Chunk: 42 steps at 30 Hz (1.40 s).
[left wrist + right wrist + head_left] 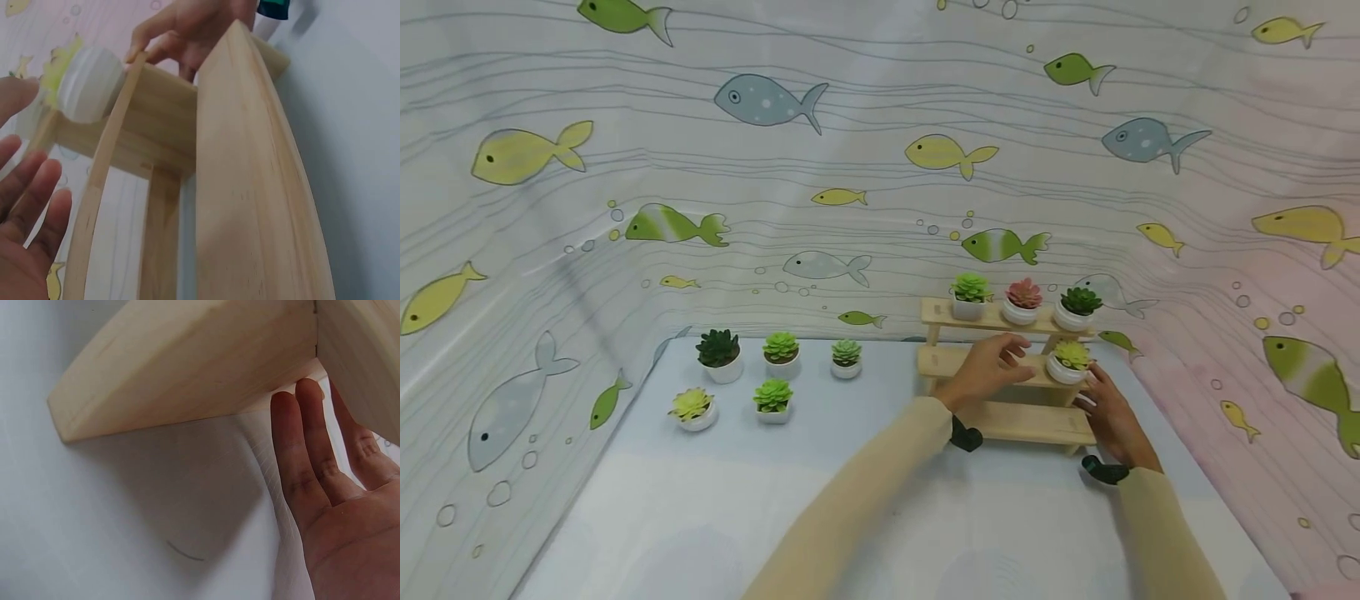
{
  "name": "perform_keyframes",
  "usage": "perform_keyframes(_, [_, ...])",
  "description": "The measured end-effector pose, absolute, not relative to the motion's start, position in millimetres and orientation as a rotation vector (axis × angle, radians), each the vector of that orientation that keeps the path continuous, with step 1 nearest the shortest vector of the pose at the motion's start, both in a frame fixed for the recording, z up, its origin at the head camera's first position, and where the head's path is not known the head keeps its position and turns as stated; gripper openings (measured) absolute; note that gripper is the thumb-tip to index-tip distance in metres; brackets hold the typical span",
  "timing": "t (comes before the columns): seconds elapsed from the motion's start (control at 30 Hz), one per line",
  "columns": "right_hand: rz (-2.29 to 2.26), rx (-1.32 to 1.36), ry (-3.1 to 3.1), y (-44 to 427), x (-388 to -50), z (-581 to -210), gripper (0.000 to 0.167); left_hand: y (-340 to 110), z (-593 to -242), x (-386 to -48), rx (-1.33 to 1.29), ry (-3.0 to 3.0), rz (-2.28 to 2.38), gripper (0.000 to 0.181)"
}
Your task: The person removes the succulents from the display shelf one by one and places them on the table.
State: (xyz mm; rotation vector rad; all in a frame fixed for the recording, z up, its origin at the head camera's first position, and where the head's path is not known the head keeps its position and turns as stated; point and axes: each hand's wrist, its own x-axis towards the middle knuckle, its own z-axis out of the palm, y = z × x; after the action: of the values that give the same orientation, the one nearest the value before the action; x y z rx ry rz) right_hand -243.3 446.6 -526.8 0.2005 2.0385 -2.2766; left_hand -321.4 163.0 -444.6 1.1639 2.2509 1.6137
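A three-tier wooden plant stand (1015,421) stands at the right of the table. On its middle tier, near the right end, sits a yellow-green succulent in a round white pot (1066,371). My left hand (988,367) hovers over that tier, left of the pot, its fingers loosely spread and holding nothing. Beside the right end of the stand is my right hand (1108,412). Its fingers (290,444) are extended along the wood, and in the left wrist view a fingertip appears to touch the middle tier's end. The top tier holds a green succulent (970,296), a pink succulent (1022,302) and a dark green succulent (1077,308).
On the white table (647,517), several potted succulents stand to the left, among them a dark green one (720,356), a yellow one (695,408) and a small pale green one (846,358). A fish-patterned sheet (865,108) rises behind and along both sides.
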Motion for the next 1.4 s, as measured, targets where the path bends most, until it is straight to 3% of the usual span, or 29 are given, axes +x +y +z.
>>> perform_keyframes(0.9, [-2.284,0.242,2.035,442.5,-242.5,-522.7,0.072,211.0,-444.9,-315.6,0.995,2.283,1.493,0.069])
perform_keyframes(1.4, [-2.308,0.240,2.009,448.9,-248.6,-531.8,0.077,229.9,-449.7,-312.8,1.059,2.456,1.415,0.068])
